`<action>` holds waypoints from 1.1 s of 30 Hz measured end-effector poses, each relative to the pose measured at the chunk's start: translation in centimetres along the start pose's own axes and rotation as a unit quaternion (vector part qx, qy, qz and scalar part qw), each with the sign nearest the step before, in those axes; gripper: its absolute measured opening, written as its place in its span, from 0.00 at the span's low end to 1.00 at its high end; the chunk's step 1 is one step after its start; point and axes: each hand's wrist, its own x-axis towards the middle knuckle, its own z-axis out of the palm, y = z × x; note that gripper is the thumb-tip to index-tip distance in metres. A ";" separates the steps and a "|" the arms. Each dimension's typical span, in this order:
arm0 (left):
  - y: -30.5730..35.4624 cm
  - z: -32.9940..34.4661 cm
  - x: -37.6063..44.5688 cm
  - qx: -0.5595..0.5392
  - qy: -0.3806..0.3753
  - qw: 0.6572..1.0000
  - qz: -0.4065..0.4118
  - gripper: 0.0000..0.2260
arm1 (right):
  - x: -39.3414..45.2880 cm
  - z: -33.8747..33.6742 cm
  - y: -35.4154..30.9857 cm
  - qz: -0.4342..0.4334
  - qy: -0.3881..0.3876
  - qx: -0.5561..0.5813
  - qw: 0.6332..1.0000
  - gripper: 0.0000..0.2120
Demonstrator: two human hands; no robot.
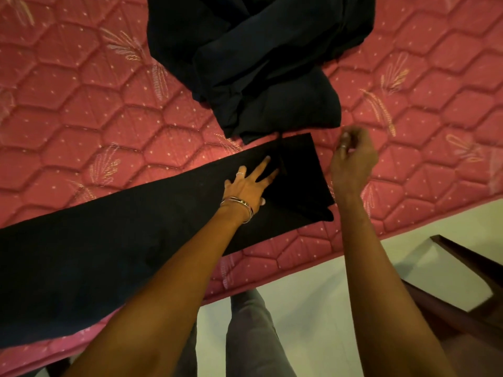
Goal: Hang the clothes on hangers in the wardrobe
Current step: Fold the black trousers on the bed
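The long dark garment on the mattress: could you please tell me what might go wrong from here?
1. The long dark garment overhangs the mattress edge at lower left, so it may slide off.
2. Only the left hand presses it, fingers spread; the right hand is off the cloth, so the fold may loosen.
3. The dark clothes pile touches its far end and may snag.

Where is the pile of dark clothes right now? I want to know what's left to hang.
In the head view the pile of dark clothes lies top centre on the pink mattress, just beyond the folded dark cloth under the left hand.
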 end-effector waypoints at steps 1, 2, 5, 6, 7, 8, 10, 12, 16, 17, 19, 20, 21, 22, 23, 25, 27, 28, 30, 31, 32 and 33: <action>0.4 -0.1 0.5 0.021 -0.013 1.000 0.002 0.33 | -0.9 -0.2 -1.0 -0.024 -0.031 0.022 0.999 0.09; 0.8 -0.2 0.9 0.044 -0.021 0.999 -0.003 0.31 | -2.3 -0.1 -1.7 -0.059 -0.074 0.036 0.995 0.07; 1.3 0.3 1.8 0.070 0.006 0.997 -0.024 0.32 | -7.7 0.7 -1.6 -0.186 -0.266 0.035 0.945 0.06; 1.1 0.6 1.9 0.051 0.030 0.998 -0.033 0.34 | -9.4 1.1 -0.5 -0.218 -0.324 0.013 0.921 0.07; 0.8 0.8 1.8 0.026 0.060 0.997 -0.050 0.36 | -10.6 1.5 0.9 -0.240 -0.359 -0.025 0.902 0.08; 0.4 0.8 1.6 0.002 0.088 0.993 -0.075 0.37 | -11.1 1.7 2.6 -0.253 -0.359 -0.081 0.895 0.10; -0.9 0.8 0.8 -0.036 0.142 0.981 -0.128 0.33 | -10.6 1.7 5.8 -0.228 -0.310 -0.187 0.904 0.17; -2.3 1.2 -0.5 -0.056 0.204 0.966 -0.150 0.29 | -8.8 1.2 7.5 -0.120 -0.259 -0.221 0.933 0.22; -4.9 3.3 -3.7 -0.040 0.287 0.935 -0.204 0.30 | -5.7 1.0 6.6 0.045 -0.143 -0.124 0.981 0.21; -5.2 3.6 -4.1 -0.055 0.280 0.929 -0.236 0.30 | -5.4 1.2 5.9 0.069 -0.142 -0.122 0.980 0.22; -6.0 3.5 -4.2 -0.100 0.257 0.916 -0.292 0.28 | -4.8 1.8 5.3 0.116 -0.162 -0.170 0.965 0.22; -6.6 3.2 -4.2 -0.120 0.247 0.911 -0.306 0.25 | -4.5 2.0 5.2 0.129 -0.172 -0.201 0.956 0.20; -7.2 2.7 -4.0 -0.138 0.244 0.909 -0.309 0.21 | -4.1 2.0 5.0 0.124 -0.177 -0.215 0.952 0.16; -7.8 2.1 -3.7 -0.148 0.243 0.909 -0.305 0.18 | -3.6 2.2 5.0 0.117 -0.178 -0.210 0.954 0.12; -8.3 1.5 -3.2 -0.149 0.241 0.911 -0.299 0.14 | -3.2 2.0 4.8 0.119 -0.173 -0.191 0.959 0.09; -9.0 0.4 -2.5 -0.142 0.247 0.915 -0.287 0.10 | -2.6 1.4 4.2 0.127 -0.148 -0.152 0.969 0.08; -9.3 -0.6 -2.2 -0.146 0.289 0.907 -0.268 0.08 | -2.0 0.6 4.0 0.131 -0.126 -0.093 0.979 0.10; -9.4 -1.0 -2.3 -0.155 0.317 0.899 -0.261 0.07 | -1.7 0.3 3.9 0.132 -0.121 -0.071 0.981 0.10; -9.4 -1.0 -2.5 -0.179 0.337 0.890 -0.248 0.07 | -1.7 0.4 3.6 0.123 -0.123 -0.069 0.982 0.11; -9.4 -0.8 -2.6 -0.190 0.329 0.893 -0.242 0.08 | -1.9 0.7 3.6 0.119 -0.120 -0.087 0.982 0.12; -9.3 -0.4 -2.8 -0.197 0.321 0.897 -0.233 0.11 | -2.3 1.1 3.4 0.130 -0.115 -0.121 0.977 0.15; -9.2 0.1 -3.0 -0.195 0.317 0.902 -0.219 0.13 | -2.9 1.3 3.0 0.167 -0.105 -0.174 0.965 0.20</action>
